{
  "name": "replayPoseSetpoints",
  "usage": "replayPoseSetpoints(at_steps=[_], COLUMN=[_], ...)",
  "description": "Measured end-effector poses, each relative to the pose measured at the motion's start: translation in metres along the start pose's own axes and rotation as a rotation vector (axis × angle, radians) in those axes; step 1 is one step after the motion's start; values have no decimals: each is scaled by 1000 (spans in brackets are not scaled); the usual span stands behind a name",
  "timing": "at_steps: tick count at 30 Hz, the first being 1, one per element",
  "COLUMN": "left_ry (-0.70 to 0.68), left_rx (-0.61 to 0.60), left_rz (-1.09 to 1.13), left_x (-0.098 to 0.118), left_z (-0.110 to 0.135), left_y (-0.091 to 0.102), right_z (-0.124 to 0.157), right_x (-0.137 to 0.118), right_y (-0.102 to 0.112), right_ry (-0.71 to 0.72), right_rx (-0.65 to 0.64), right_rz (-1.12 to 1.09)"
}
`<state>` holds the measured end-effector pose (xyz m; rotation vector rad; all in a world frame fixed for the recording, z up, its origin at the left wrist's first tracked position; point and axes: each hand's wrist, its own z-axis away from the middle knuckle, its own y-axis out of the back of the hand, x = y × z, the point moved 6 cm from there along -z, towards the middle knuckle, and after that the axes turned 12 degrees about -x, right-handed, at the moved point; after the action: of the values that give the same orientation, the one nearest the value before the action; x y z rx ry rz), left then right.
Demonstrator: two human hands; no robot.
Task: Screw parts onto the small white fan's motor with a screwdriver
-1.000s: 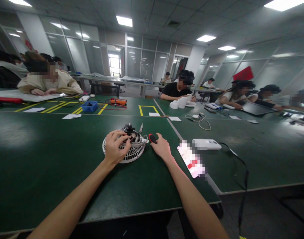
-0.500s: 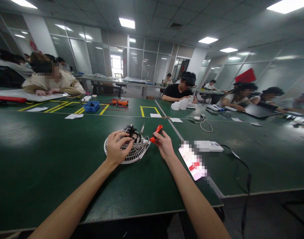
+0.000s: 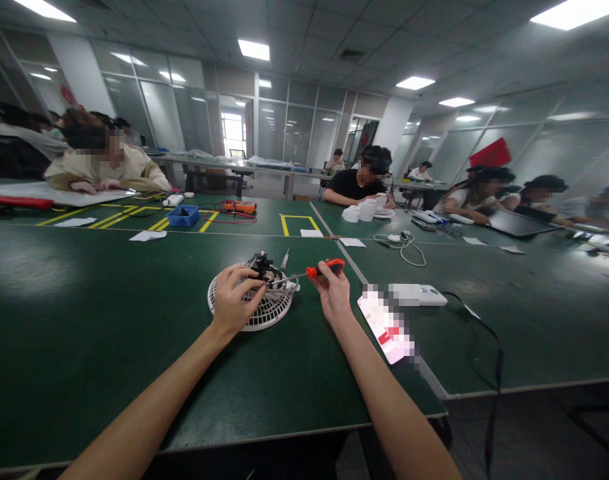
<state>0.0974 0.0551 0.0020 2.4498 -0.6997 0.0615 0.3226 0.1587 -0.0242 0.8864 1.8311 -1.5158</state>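
From the head camera, the work in hand looks like taking apart a small fan. The left hand (image 3: 233, 297) rests on the white fan grille (image 3: 252, 307), which lies flat on the green table (image 3: 84, 320), right in front of the person. Its fingers curl over the black motor part (image 3: 264, 267) on top of the grille, pressing down to keep it from sliding. The right hand (image 3: 334, 293) is closed around the red handle of a screwdriver (image 3: 319, 270). The screwdriver lies almost level, and its thin metal tip points left toward the motor part and the wires there. I think the next move needs the tip set straight into a screw head, with the grille held firm. Both arms reach forward, bare, with the wrists low near the table. A phone (image 3: 387, 327) lies just right of the right hand.
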Motion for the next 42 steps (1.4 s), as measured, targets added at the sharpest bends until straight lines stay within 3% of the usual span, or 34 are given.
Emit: replayPoseSetpoints(at_steps=[12,25,42], left_ry=[-30,-28,-125], left_rx=[9,9,-2], left_rz=[-31,-45,-174], left_x=[0,-1,6], left_z=[0,1,0], left_y=[1,1,2], right_z=[-3,2,6], right_x=[3,-4,-10], right_y=[7,0,-6], right_ry=[13,44,81], right_rx=[38,4,-6], right_rz=[4,3,7])
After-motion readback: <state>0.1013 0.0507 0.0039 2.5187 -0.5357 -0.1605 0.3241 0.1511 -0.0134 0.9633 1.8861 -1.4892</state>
